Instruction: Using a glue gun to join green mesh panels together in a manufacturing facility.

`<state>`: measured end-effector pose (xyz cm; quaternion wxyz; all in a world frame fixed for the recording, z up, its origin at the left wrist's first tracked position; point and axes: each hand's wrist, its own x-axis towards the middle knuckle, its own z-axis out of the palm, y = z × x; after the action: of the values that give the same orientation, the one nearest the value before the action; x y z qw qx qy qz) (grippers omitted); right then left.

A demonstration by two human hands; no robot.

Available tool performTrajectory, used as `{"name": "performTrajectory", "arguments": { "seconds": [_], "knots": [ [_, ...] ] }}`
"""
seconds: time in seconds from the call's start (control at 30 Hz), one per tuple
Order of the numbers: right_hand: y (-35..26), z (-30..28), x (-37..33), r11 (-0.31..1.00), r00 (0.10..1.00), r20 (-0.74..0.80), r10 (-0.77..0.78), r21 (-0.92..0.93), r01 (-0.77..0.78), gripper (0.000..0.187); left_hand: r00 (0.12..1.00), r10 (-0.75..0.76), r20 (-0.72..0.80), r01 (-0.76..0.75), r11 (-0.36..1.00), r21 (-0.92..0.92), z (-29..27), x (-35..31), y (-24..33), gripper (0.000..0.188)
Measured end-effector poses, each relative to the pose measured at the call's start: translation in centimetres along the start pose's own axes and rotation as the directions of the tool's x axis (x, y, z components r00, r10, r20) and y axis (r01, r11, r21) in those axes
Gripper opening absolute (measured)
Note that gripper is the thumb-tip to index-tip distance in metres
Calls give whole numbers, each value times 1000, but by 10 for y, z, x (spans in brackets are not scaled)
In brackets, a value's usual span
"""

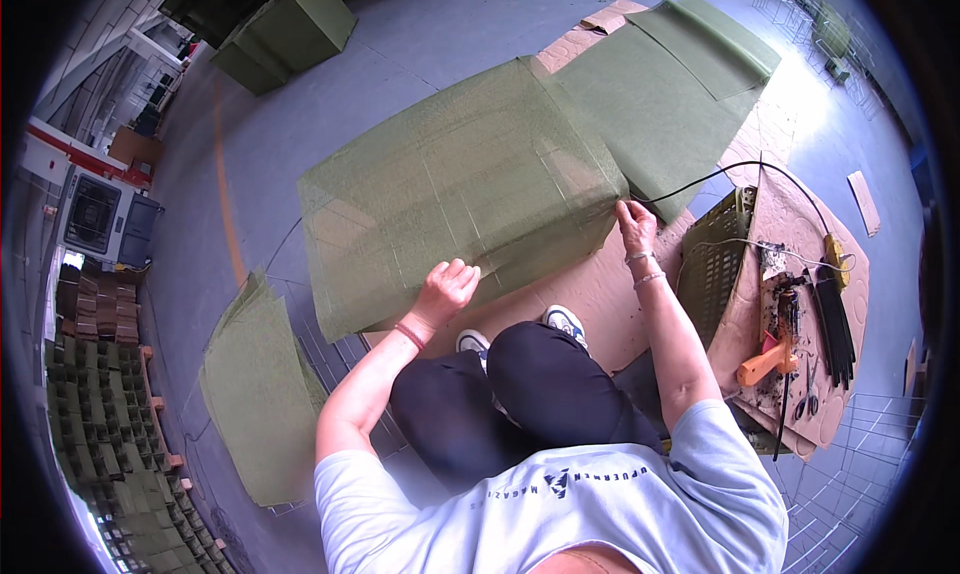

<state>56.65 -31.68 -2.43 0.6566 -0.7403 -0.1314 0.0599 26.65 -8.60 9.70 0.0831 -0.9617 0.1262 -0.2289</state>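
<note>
A: Where's the piece, what can't you see of it?

B: Green mesh cover [440, 194] over thin wires, just off centre toward 12 o'clock. Underside and far side hidden. Weave is see-through, wires and ground blur together, can't tell how the wires join

A: Grip?

B: Right hand [637, 228], between 2 and 3 o'clock: thumb and fingers pinching the cover's near right corner. Left hand [443, 296], just off centre toward 8 o'clock: fingers curled in at the near edge, tips out of sight, can't tell if they pinch mesh

A: Other blind spots?

B: 2 shoes [566, 324] partly behind the knees. Wire panel [866, 454] at 4 o'clock and stacked green pieces [110, 454] at 8 o'clock run into the dark rim. Glare at 2 o'clock washes out detail

A: Surface?

B: Brown cardboard [620, 309] below the cover, on grey-blue floor [400, 39]. Green sheets [650, 104] lie between 1 and 2 o'clock, more loose sheeting [255, 404] at 8. Perforated crate [712, 269] at 3; past it, orange-handled tool [762, 364], black sticks [832, 324], scissors [806, 402]

A: Room?

B: Green boxes [285, 39] at 11 o'clock, orange floor line [224, 184] near 10, grey machine [95, 209] at 9
</note>
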Motion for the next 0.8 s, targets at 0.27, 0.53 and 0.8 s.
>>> {"name": "performTrajectory", "arguments": {
  "seconds": [0.27, 0.53, 0.8],
  "knots": [
    [-6, -19, -2, 997, 999, -44, 7, -71, -10, 18, 996, 50, -73, -48, 999, 26, 18, 9, 7, 18],
    [-20, -12, -11, 996, 996, -44, 83, 22, -82, 22, 999, 40, 35, -43, 997, 67, 5, 14, 10, 15],
    [-27, 4, -16, 988, 996, -20, 92, 124, -89, 23, 996, 14, 83, -24, 993, 112, -4, -3, -2, 21]
  ]
}}
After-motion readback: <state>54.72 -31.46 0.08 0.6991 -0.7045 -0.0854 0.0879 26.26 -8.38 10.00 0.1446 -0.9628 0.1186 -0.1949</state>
